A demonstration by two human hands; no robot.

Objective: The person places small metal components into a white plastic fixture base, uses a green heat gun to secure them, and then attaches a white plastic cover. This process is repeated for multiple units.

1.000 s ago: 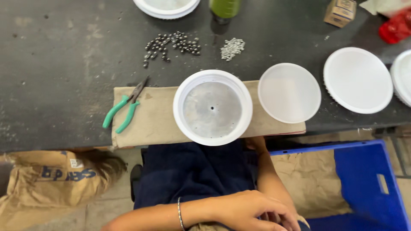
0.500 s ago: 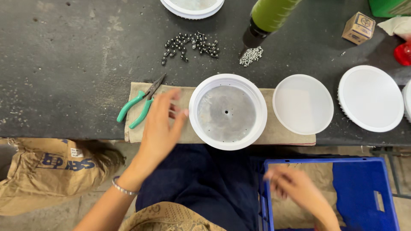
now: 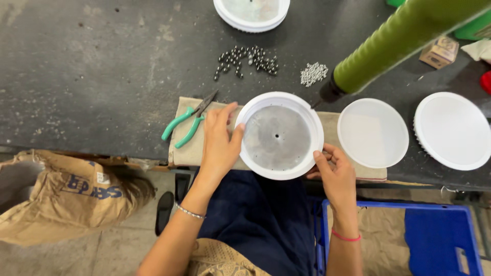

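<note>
At the bench's near edge, on a tan cloth [image 3: 194, 148], a round white housing [image 3: 280, 135] with a dull metal disc inside sits between 2 hands. Left hand [image 3: 220, 143] fingers spread on its left rim; right hand [image 3: 332, 171] curled loosely against its lower right rim. Green-handled pliers [image 3: 185, 125] just left.

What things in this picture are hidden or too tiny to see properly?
All in the head view:
- Green tube: its top is cut off by the picture's edge.
- White round housing: the left hand and right hand cover parts of its rim.
- Small silver bits: too tiny to tell their shape.
- Blue crate: cut off at the bottom edge.
- Upper white dish: cut off at the top.
</note>
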